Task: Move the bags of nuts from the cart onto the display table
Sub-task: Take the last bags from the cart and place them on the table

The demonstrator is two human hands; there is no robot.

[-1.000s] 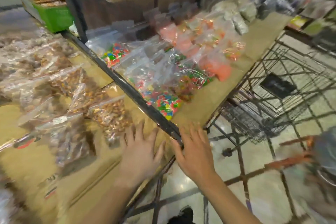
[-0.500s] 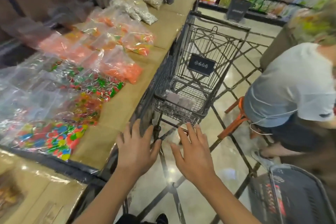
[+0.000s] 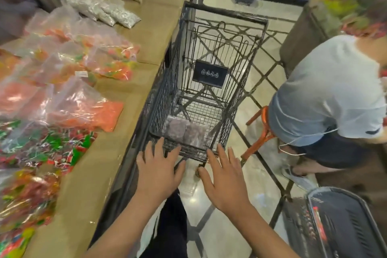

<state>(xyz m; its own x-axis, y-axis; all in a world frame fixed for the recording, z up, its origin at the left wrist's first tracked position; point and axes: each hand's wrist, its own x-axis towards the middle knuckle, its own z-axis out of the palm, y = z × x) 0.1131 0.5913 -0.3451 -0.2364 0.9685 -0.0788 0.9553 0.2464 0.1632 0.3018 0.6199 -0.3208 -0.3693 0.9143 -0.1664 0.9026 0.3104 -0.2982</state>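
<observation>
— Right, what have we got at the cart [image 3: 211,81]?

— Both hands out in front of it, palms down. Left hand [image 3: 158,170] has its fingers spread and straight, holding nothing, fingertips at the near rim of the basket. Right hand [image 3: 225,180] is the same: flat, splayed, empty, just short of the near right corner.

— And the bags of nuts [image 3: 185,132]?

— Two clear bags of dark brownish nuts, lying side by side on the cart's wire floor, against the near edge. Neither hand touches them.

— The display table [image 3: 134,94]?

— Runs along the cart's left side, brown paper over it. Bags of orange and multicoloured sweets [image 3: 69,81] cover its left part; pale bags [image 3: 100,8] sit toward the far end. The strip by the cart edge is bare paper.

— Anyone else?

— A seated person in a light shirt [image 3: 330,98] at right, and a dark shopping basket [image 3: 339,224] at the near right.
</observation>
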